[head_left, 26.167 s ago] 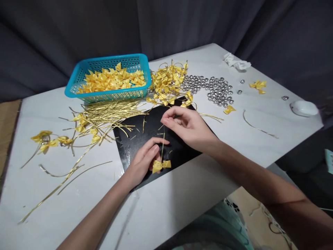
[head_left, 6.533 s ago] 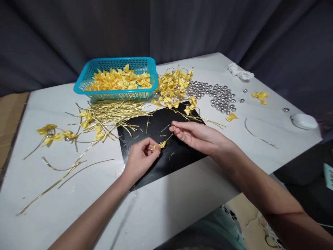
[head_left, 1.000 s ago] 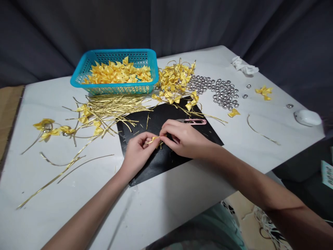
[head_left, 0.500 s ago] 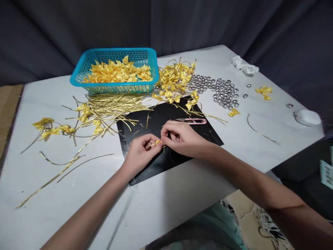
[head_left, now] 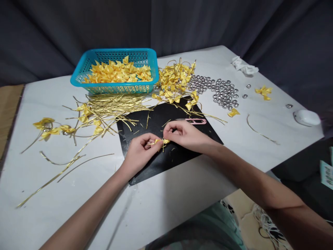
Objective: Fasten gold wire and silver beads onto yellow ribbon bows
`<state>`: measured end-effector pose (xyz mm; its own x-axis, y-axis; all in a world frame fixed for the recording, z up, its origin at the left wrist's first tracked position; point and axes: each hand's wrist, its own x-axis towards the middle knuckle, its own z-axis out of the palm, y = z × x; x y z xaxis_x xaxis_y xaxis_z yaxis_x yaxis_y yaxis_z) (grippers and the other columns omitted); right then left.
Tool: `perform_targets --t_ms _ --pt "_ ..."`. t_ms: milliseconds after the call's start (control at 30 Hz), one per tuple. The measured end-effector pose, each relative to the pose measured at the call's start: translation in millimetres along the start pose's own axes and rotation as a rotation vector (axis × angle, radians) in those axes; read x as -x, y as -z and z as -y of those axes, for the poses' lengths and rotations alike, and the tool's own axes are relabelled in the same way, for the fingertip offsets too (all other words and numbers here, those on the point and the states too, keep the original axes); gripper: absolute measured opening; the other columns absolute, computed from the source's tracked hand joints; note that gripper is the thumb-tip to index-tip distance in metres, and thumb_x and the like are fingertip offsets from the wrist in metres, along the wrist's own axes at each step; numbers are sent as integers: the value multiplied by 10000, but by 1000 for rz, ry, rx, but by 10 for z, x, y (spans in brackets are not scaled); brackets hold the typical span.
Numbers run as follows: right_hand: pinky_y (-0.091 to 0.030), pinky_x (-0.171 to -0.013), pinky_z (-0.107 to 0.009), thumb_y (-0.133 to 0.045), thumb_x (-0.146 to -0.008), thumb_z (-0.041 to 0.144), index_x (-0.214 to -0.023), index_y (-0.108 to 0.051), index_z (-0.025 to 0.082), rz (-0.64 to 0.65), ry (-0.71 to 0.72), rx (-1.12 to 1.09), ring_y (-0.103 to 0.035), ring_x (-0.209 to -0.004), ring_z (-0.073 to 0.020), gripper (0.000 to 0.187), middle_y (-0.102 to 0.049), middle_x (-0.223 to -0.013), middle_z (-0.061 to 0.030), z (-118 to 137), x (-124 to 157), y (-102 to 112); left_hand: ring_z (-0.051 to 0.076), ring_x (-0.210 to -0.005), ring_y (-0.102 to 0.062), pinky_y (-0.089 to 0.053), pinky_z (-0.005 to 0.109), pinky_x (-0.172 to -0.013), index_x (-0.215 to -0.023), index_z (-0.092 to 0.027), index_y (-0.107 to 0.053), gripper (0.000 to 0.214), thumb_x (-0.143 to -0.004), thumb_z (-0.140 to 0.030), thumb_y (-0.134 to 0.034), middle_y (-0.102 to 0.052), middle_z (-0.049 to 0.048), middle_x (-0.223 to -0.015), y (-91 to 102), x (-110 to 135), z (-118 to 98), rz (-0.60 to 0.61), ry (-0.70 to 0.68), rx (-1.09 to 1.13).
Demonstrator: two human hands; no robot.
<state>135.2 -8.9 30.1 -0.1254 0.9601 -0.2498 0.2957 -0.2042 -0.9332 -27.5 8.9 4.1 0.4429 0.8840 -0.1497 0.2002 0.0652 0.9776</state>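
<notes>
My left hand [head_left: 139, 149] is closed in a pinch on a small yellow ribbon bow [head_left: 165, 141] above the black mat [head_left: 151, 165]. A short end of gold cord [head_left: 163, 148] hangs from the bow's middle, and another bit sticks out between the left fingers. Just at the bow's upper right, my right hand [head_left: 186, 136] is closed, thumb and index finger pressed together. What lies between those fingertips is too small to make out. Pink-handled thread snips [head_left: 196, 121] rest on the mat beyond the right hand.
Behind the mat stands a blue basket [head_left: 111, 84] of yellow bows. Gold cords [head_left: 117, 104] lie before it. A pile of finished-looking bows [head_left: 177, 78] and silver beads [head_left: 225, 92] are to its right. A white case [head_left: 307, 117] sits near the table's [head_left: 208, 180] right edge.
My right fingertips have shifted slightly right and up from the left ones, so more of the bow shows between the hands. The left hand stays nearly still.
</notes>
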Motion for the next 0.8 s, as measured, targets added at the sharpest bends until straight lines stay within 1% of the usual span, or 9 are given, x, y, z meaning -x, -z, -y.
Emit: perform_targets --t_ms 100,200,267,333,467,533,600,700,800 --pt "-197 -395 -167 -523 -716 107 -647 -528 127 -4 26 35 -269 -427 -34 73 -350 -485 85 3 23 3 73 -475 -413 -328 176 -451 -636 -137 -624 160 -659 -289 -668 -520 -28 -537 -1 -5 5 -7 9 12" --pt "-189 -394 -171 -513 -728 119 -658 -521 130 -4 27 89 -260 -426 -36 71 -336 -484 85 8 45 8 77 -491 -428 -338 174 -463 -635 -133 -622 171 -656 -296 -669 -532 -24 -541 4 -9 -2 -18 15 9" --pt "-196 -403 -175 -506 -740 134 -663 -516 135 -14 72 165 -260 -431 -40 78 -336 -495 80 7 54 7 83 -506 -439 -350 179 -478 -633 -133 -620 178 -659 -303 -665 -545 -18 -553 11 -12 -9 -44 16 -2" --pt "-237 -438 -180 -498 -746 133 -672 -517 138 -55 213 308 -304 -465 -47 76 -379 -545 59 1 63 2 86 -515 -439 -356 186 -492 -642 -133 -620 185 -668 -312 -659 -552 -14 -565 21 -15 -10 -65 15 -11" --pt "-312 -535 -213 -424 -815 136 -770 -553 127 -110 559 727 -449 -617 -96 137 -508 -749 -29 -24 89 -7 92 -533 -442 -354 195 -508 -692 -136 -630 196 -699 -331 -643 -554 -11 -588 37 -22 10 -78 2 -13" --pt "-301 -516 -226 -370 -860 158 -823 -570 123 -104 638 908 -466 -631 -113 206 -527 -790 -53 -40 102 -8 97 -550 -450 -353 196 -512 -704 -140 -629 193 -713 -333 -635 -561 -7 -610 40 -23 20 -83 -13 -10" --pt "-290 -495 -233 -341 -884 173 -846 -578 125 -105 675 1009 -469 -621 -120 245 -531 -790 -58 -56 109 -11 100 -565 -456 -357 197 -518 -703 -143 -625 188 -718 -331 -633 -566 -5 -627 39 -24 23 -90 -25 -1" --pt "-311 -504 -230 -329 -899 187 -861 -579 128 -99 682 999 -492 -647 -125 260 -543 -802 -61 -77 105 -34 104 -578 -470 -375 198 -532 -696 -139 -623 196 -714 -333 -639 -575 -1 -633 35 -29 17 -95 -19 18" --pt "-343 -534 -220 -343 -900 201 -868 -576 129 -118 627 885 -516 -675 -123 246 -558 -824 -63 -93 91 -73 96 -573 -480 -392 188 -538 -707 -132 -625 196 -710 -326 -652 -583 -3 -633 38 -37 12 -96 -4 50"
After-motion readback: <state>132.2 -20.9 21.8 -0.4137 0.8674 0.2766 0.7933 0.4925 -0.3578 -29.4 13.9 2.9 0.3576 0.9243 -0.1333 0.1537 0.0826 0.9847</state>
